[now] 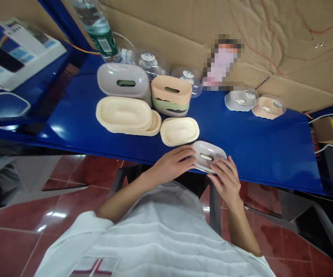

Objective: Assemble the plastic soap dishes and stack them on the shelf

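A grey oval lid (pixel 209 149) with a pale piece in its middle slot lies at the table's front edge. My left hand (pixel 176 161) touches its left end, fingers extended. Across its right end lie the spread fingers of my right hand (pixel 227 177). Just behind are small cream trays (pixel 180 131), with larger cream trays (pixel 123 112) stacked to the left. Farther back stand a stack of larger grey lids (pixel 123 79) and a smaller stack of peach, green and grey ones (pixel 171 90).
At the back right of the blue table (pixel 270 146) sit a grey lidded piece (pixel 240 100) and a peach one (pixel 268 107). Clear plastic covers (pixel 150 63) and a water bottle (pixel 100 34) stand behind the stacks. A power strip (pixel 22 46) is far left.
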Tool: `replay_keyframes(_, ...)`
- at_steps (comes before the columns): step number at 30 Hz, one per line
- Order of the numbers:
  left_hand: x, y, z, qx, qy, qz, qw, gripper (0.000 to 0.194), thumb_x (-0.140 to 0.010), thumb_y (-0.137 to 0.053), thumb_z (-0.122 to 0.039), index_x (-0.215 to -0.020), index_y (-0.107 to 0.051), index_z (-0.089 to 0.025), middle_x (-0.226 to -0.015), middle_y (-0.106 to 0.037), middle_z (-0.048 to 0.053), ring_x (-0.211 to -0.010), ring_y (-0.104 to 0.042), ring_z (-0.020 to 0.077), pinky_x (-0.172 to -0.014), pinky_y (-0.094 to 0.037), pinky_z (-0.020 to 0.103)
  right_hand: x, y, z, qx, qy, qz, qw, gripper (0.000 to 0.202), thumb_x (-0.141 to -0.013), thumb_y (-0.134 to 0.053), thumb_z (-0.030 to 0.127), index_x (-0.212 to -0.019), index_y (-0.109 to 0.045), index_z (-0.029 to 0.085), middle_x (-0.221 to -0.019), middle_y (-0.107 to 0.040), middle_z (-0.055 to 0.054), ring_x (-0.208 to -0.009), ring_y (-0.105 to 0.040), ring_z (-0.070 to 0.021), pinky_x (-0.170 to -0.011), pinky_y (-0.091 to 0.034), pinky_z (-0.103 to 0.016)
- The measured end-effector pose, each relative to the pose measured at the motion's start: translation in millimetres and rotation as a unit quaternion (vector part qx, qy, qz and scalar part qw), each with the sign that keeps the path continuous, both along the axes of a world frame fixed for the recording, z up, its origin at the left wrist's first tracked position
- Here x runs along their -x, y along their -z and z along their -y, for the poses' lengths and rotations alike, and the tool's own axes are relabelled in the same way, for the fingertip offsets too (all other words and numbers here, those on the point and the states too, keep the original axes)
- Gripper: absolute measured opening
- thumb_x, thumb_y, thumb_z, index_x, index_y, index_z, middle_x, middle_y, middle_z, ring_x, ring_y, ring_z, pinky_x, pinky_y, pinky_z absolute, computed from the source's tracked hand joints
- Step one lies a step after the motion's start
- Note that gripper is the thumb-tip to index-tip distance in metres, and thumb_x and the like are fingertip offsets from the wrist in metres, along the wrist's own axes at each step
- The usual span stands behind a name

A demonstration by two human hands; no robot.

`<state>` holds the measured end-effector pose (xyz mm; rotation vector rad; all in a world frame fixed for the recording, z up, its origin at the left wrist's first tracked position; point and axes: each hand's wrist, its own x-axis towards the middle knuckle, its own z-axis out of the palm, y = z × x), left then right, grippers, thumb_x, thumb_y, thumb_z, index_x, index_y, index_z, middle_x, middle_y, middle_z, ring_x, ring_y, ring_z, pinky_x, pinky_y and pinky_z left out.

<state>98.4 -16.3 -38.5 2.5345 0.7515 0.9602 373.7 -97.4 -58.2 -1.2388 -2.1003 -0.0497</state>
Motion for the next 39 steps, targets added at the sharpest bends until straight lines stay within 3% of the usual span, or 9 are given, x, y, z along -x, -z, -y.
replay_keyframes(6, 1.3, 2.2, -4.5, -0.058, 0.05, -0.074, 0.994, 0.011, -0.106, -0.062, -0.021, -0.112, -0.07, -0.016, -0.141, -0.069, 0.013, -0.149, -0.056, 0.0277, -0.129, -0.05, 0.046, -0.4, 7.1, 9.4, 0.04, 0.001, 0.007, 0.999, 0.067, -0.097, -0.073, 0.014, -0.159, -0.054, 0.029, -0.146, -0.069, -0.01, -0.149, -0.056, -0.0343, -0.119, -0.057, -0.061)
replay_keyframes(9, 0.2, 5.2, -5.4, -0.066, 0.064, -0.097, 0.991, 0.01, -0.106, -0.061, -0.021, -0.11, -0.071, -0.017, -0.134, -0.071, 0.011, -0.146, -0.059, 0.0264, -0.129, -0.05, 0.046, 0.5, 9.5, 10.6, 0.037, -0.005, 0.004, 0.999, 0.065, -0.097, -0.073, 0.012, -0.158, -0.055, 0.027, -0.145, -0.07, -0.011, -0.149, -0.056, -0.0342, -0.119, -0.056, -0.06)
replay_keyframes(13, 1.0, 9.3, -2.1, -0.066, 0.036, -0.059, 0.995, 0.009, -0.103, -0.069, -0.021, -0.109, -0.071, -0.016, -0.124, -0.074, 0.012, -0.137, -0.065, 0.0274, -0.123, -0.054, 0.048, -8.5, -8.8, -4.5, 0.083, -0.039, 0.02, 0.996, 0.057, -0.099, -0.072, 0.02, -0.154, -0.058, 0.029, -0.146, -0.069, -0.01, -0.146, -0.059, -0.0332, -0.119, -0.054, -0.06)
replay_keyframes(17, 6.6, 12.2, 1.6, -0.026, 0.03, -0.005, 0.999, 0.016, -0.102, -0.073, -0.029, -0.111, -0.07, -0.017, -0.121, -0.075, 0.011, -0.129, -0.068, 0.0269, -0.115, -0.059, 0.047, 2.0, -48.6, -61.1, 0.053, -0.076, -0.008, 0.996, 0.05, -0.105, -0.064, 0.028, -0.154, -0.057, 0.03, -0.155, -0.063, -0.01, -0.142, -0.062, -0.031, -0.118, -0.054, -0.055)
replay_keyframes(21, 10.4, 10.2, 0.7, 0.075, 0.051, 0.048, 0.995, 0.016, -0.101, -0.074, -0.032, -0.109, -0.071, -0.019, -0.121, -0.075, 0.011, -0.131, -0.066, 0.0256, -0.113, -0.057, 0.045, 43.9, -78.0, -164.9, 0.041, -0.128, 0.035, 0.99, 0.046, -0.109, -0.056, 0.043, -0.152, -0.06, 0.026, -0.162, -0.056, -0.01, -0.149, -0.054, -0.031, -0.124, -0.047, -0.055)
replay_keyframes(25, 10.6, 8.5, 1.4, 0.128, 0.055, 0.08, 0.987, 0.011, -0.101, -0.073, -0.031, -0.105, -0.073, -0.02, -0.121, -0.075, 0.01, -0.133, -0.065, 0.0253, -0.115, -0.055, 0.043, 79.1, -89.3, -253.6, 0.044, -0.11, 0.06, 0.991, 0.055, -0.113, -0.036, 0.055, -0.148, -0.064, 0.023, -0.16, -0.059, -0.011, -0.151, -0.052, -0.0315, -0.127, -0.04, -0.061)
replay_keyframes(30, 11.4, 12.7, 5.1, 0.122, 0.046, 0.104, 0.986, 0.01, -0.102, -0.072, -0.029, -0.104, -0.074, -0.02, -0.121, -0.076, 0.01, -0.134, -0.065, 0.0248, -0.116, -0.054, 0.042, 93.3, -99.4, -268.4, 0.074, -0.143, 0.128, 0.979, 0.063, -0.106, -0.048, 0.065, -0.15, -0.063, 0.022, -0.161, -0.057, -0.012, -0.152, -0.049, -0.0352, -0.126, -0.041, -0.059)
replay_keyframes(36, 14.2, 15.7, 5.4, 0.103, 0.048, 0.111, 0.987, 0.011, -0.104, -0.069, -0.028, -0.105, -0.074, -0.019, -0.121, -0.076, 0.01, -0.134, -0.065, 0.0243, -0.116, -0.056, 0.041, 71.9, -85.5, -284.0, 0.09, -0.027, 0.127, 0.987, 0.053, -0.108, -0.031, 0.028, -0.154, -0.058, 0.02, -0.157, -0.061, -0.013, -0.148, -0.053, -0.0318, -0.124, -0.043, -0.06)
replay_keyframes(39, 14.5, 15.7, 5.5, 0.098, 0.044, 0.115, 0.988, 0.011, -0.103, -0.069, -0.028, -0.105, -0.073, -0.018, -0.121, -0.076, 0.011, -0.134, -0.065, 0.0238, -0.116, -0.056, 0.041, 62.2, -70.6, -300.6, 0.137, 0.014, 0.178, 0.974, 0.058, -0.103, -0.039, 0.024, -0.16, -0.05, 0.019, -0.165, -0.052, -0.013, -0.153, -0.047, -0.0359, -0.122, -0.043, -0.066)
